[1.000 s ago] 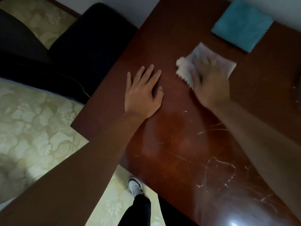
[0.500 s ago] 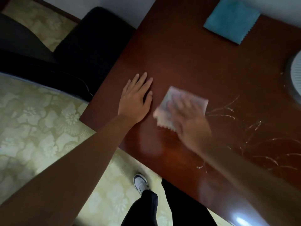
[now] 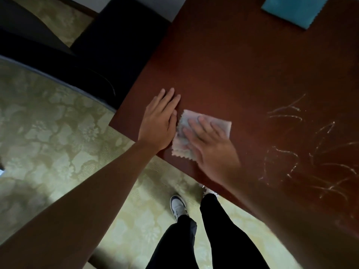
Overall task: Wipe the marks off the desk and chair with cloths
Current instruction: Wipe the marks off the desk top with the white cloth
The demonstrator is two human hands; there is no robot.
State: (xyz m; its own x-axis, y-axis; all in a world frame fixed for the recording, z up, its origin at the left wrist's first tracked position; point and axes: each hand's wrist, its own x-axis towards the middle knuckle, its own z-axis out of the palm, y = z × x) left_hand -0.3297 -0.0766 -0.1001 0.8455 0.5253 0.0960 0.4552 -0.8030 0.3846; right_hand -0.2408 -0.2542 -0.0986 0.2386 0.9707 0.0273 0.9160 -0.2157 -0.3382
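White cloth (image 3: 202, 133) lies flat on the table (image 3: 233, 65) near its front corner, pressed down by the right hand (image 3: 210, 144) with fingers spread straight, nothing clenched. A second ago this cloth was farther back, close to the blue cloth (image 3: 295, 10); it has since swept toward the near edge, so that stretch looks wiped. The left hand (image 3: 160, 123) stays flat on the wood, fingers straight, just beside the cloth, bracing. White scribbled marks (image 3: 303, 144) remain to the right, well apart from the cloth, likely the next patch. The dark chair (image 3: 116, 39) beyond the table's left edge is not yet wiped.
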